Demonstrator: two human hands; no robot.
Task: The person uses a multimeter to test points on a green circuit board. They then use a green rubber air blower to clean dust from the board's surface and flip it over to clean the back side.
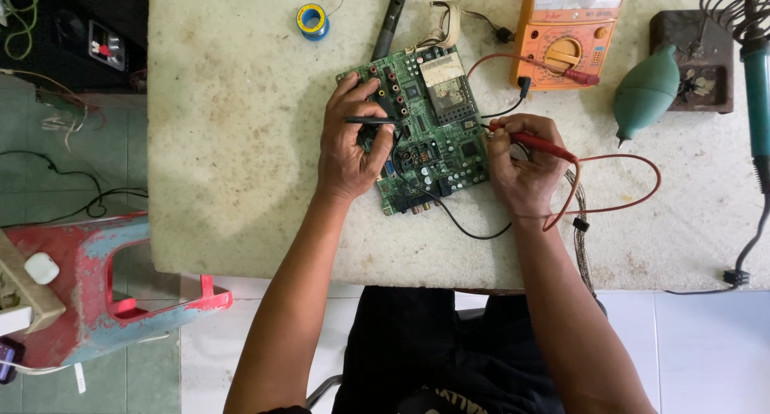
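1. The green circuit board (421, 129) lies flat on the pale stone worktop (241, 141), a little tilted, and both hands work over it. All places below I give relative to this board.
2. The left hand (346, 145) rests on the left part of the board. Its fingers are closed around a black test probe (370, 120), and the tip points to the right, onto the row of small connectors.
3. The right hand (525, 164) is at the right edge of the board. It grips a red test probe (536, 143) like a pen, and the tip touches the board edge.
4. A red lead (634, 197) loops away to the right of the board, and a black lead (461, 225) curves out below it. Above and right of the board stands the orange multimeter (568, 33).
5. Further right of the board lie a green rubber blower (646, 93) and a soldering iron (755, 101) in its stand. Above the board, to the left, is a small blue solder spool (312, 19).
6. I judge the board as light and stiff, but fragile: the parts and solder points can break easily. It is better to take it by the bare edges, not by the components. The probes are thin and light, and a pen grip near the tip gives good control.
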